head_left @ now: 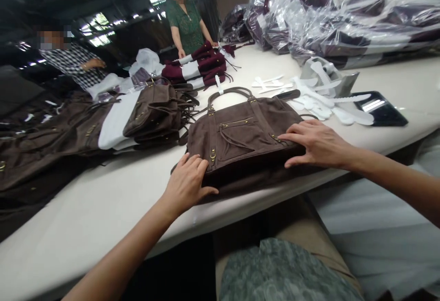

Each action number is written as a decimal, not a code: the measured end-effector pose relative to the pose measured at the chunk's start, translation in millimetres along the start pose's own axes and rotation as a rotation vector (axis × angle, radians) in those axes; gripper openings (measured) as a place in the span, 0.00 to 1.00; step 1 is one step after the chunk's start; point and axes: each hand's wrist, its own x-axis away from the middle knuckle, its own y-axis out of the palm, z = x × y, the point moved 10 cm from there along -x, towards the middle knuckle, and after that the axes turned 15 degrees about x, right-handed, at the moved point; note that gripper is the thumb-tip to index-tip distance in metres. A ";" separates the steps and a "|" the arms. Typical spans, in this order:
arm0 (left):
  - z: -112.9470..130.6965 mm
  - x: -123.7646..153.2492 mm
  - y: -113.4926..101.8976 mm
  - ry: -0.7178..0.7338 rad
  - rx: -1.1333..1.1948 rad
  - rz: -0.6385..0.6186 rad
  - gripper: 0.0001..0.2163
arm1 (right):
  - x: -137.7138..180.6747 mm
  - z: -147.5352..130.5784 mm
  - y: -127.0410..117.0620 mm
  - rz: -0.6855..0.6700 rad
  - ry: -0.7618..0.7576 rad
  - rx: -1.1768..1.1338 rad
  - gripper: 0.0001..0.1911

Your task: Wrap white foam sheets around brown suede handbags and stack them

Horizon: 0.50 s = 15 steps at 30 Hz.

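Note:
A dark brown handbag [240, 129] lies on the white table before me, its front pocket facing up and its two handles pointing away. My left hand [187, 179] grips the lower left corner, fingers over the edge and thumb by the dark bottom side. At the lower right corner, my right hand [311, 145] holds the bag with fingers on the front near a brass buckle and thumb below. A white toothed plastic strip [219, 83] stands at the handles.
Brown bags [154, 113] are stacked at left, with maroon bags [195, 67] behind. White plastic strips [316, 99] lie beside a black tablet-like slab [383, 108] at right. Plastic-wrapped bags [364, 25] fill the back right. Two people stand across the table [103, 204].

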 end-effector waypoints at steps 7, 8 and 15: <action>-11.0 -21.9 31.7 -0.116 0.074 -0.205 0.10 | -24.0 -45.3 11.2 -0.233 0.057 0.058 0.35; -9.1 -21.2 31.1 -0.105 0.085 -0.214 0.08 | -24.1 -45.3 14.4 -0.274 0.079 0.036 0.29; 18.3 -3.3 -6.8 0.018 -0.133 0.086 0.11 | -39.1 -25.0 -40.4 -0.124 -0.001 0.146 0.13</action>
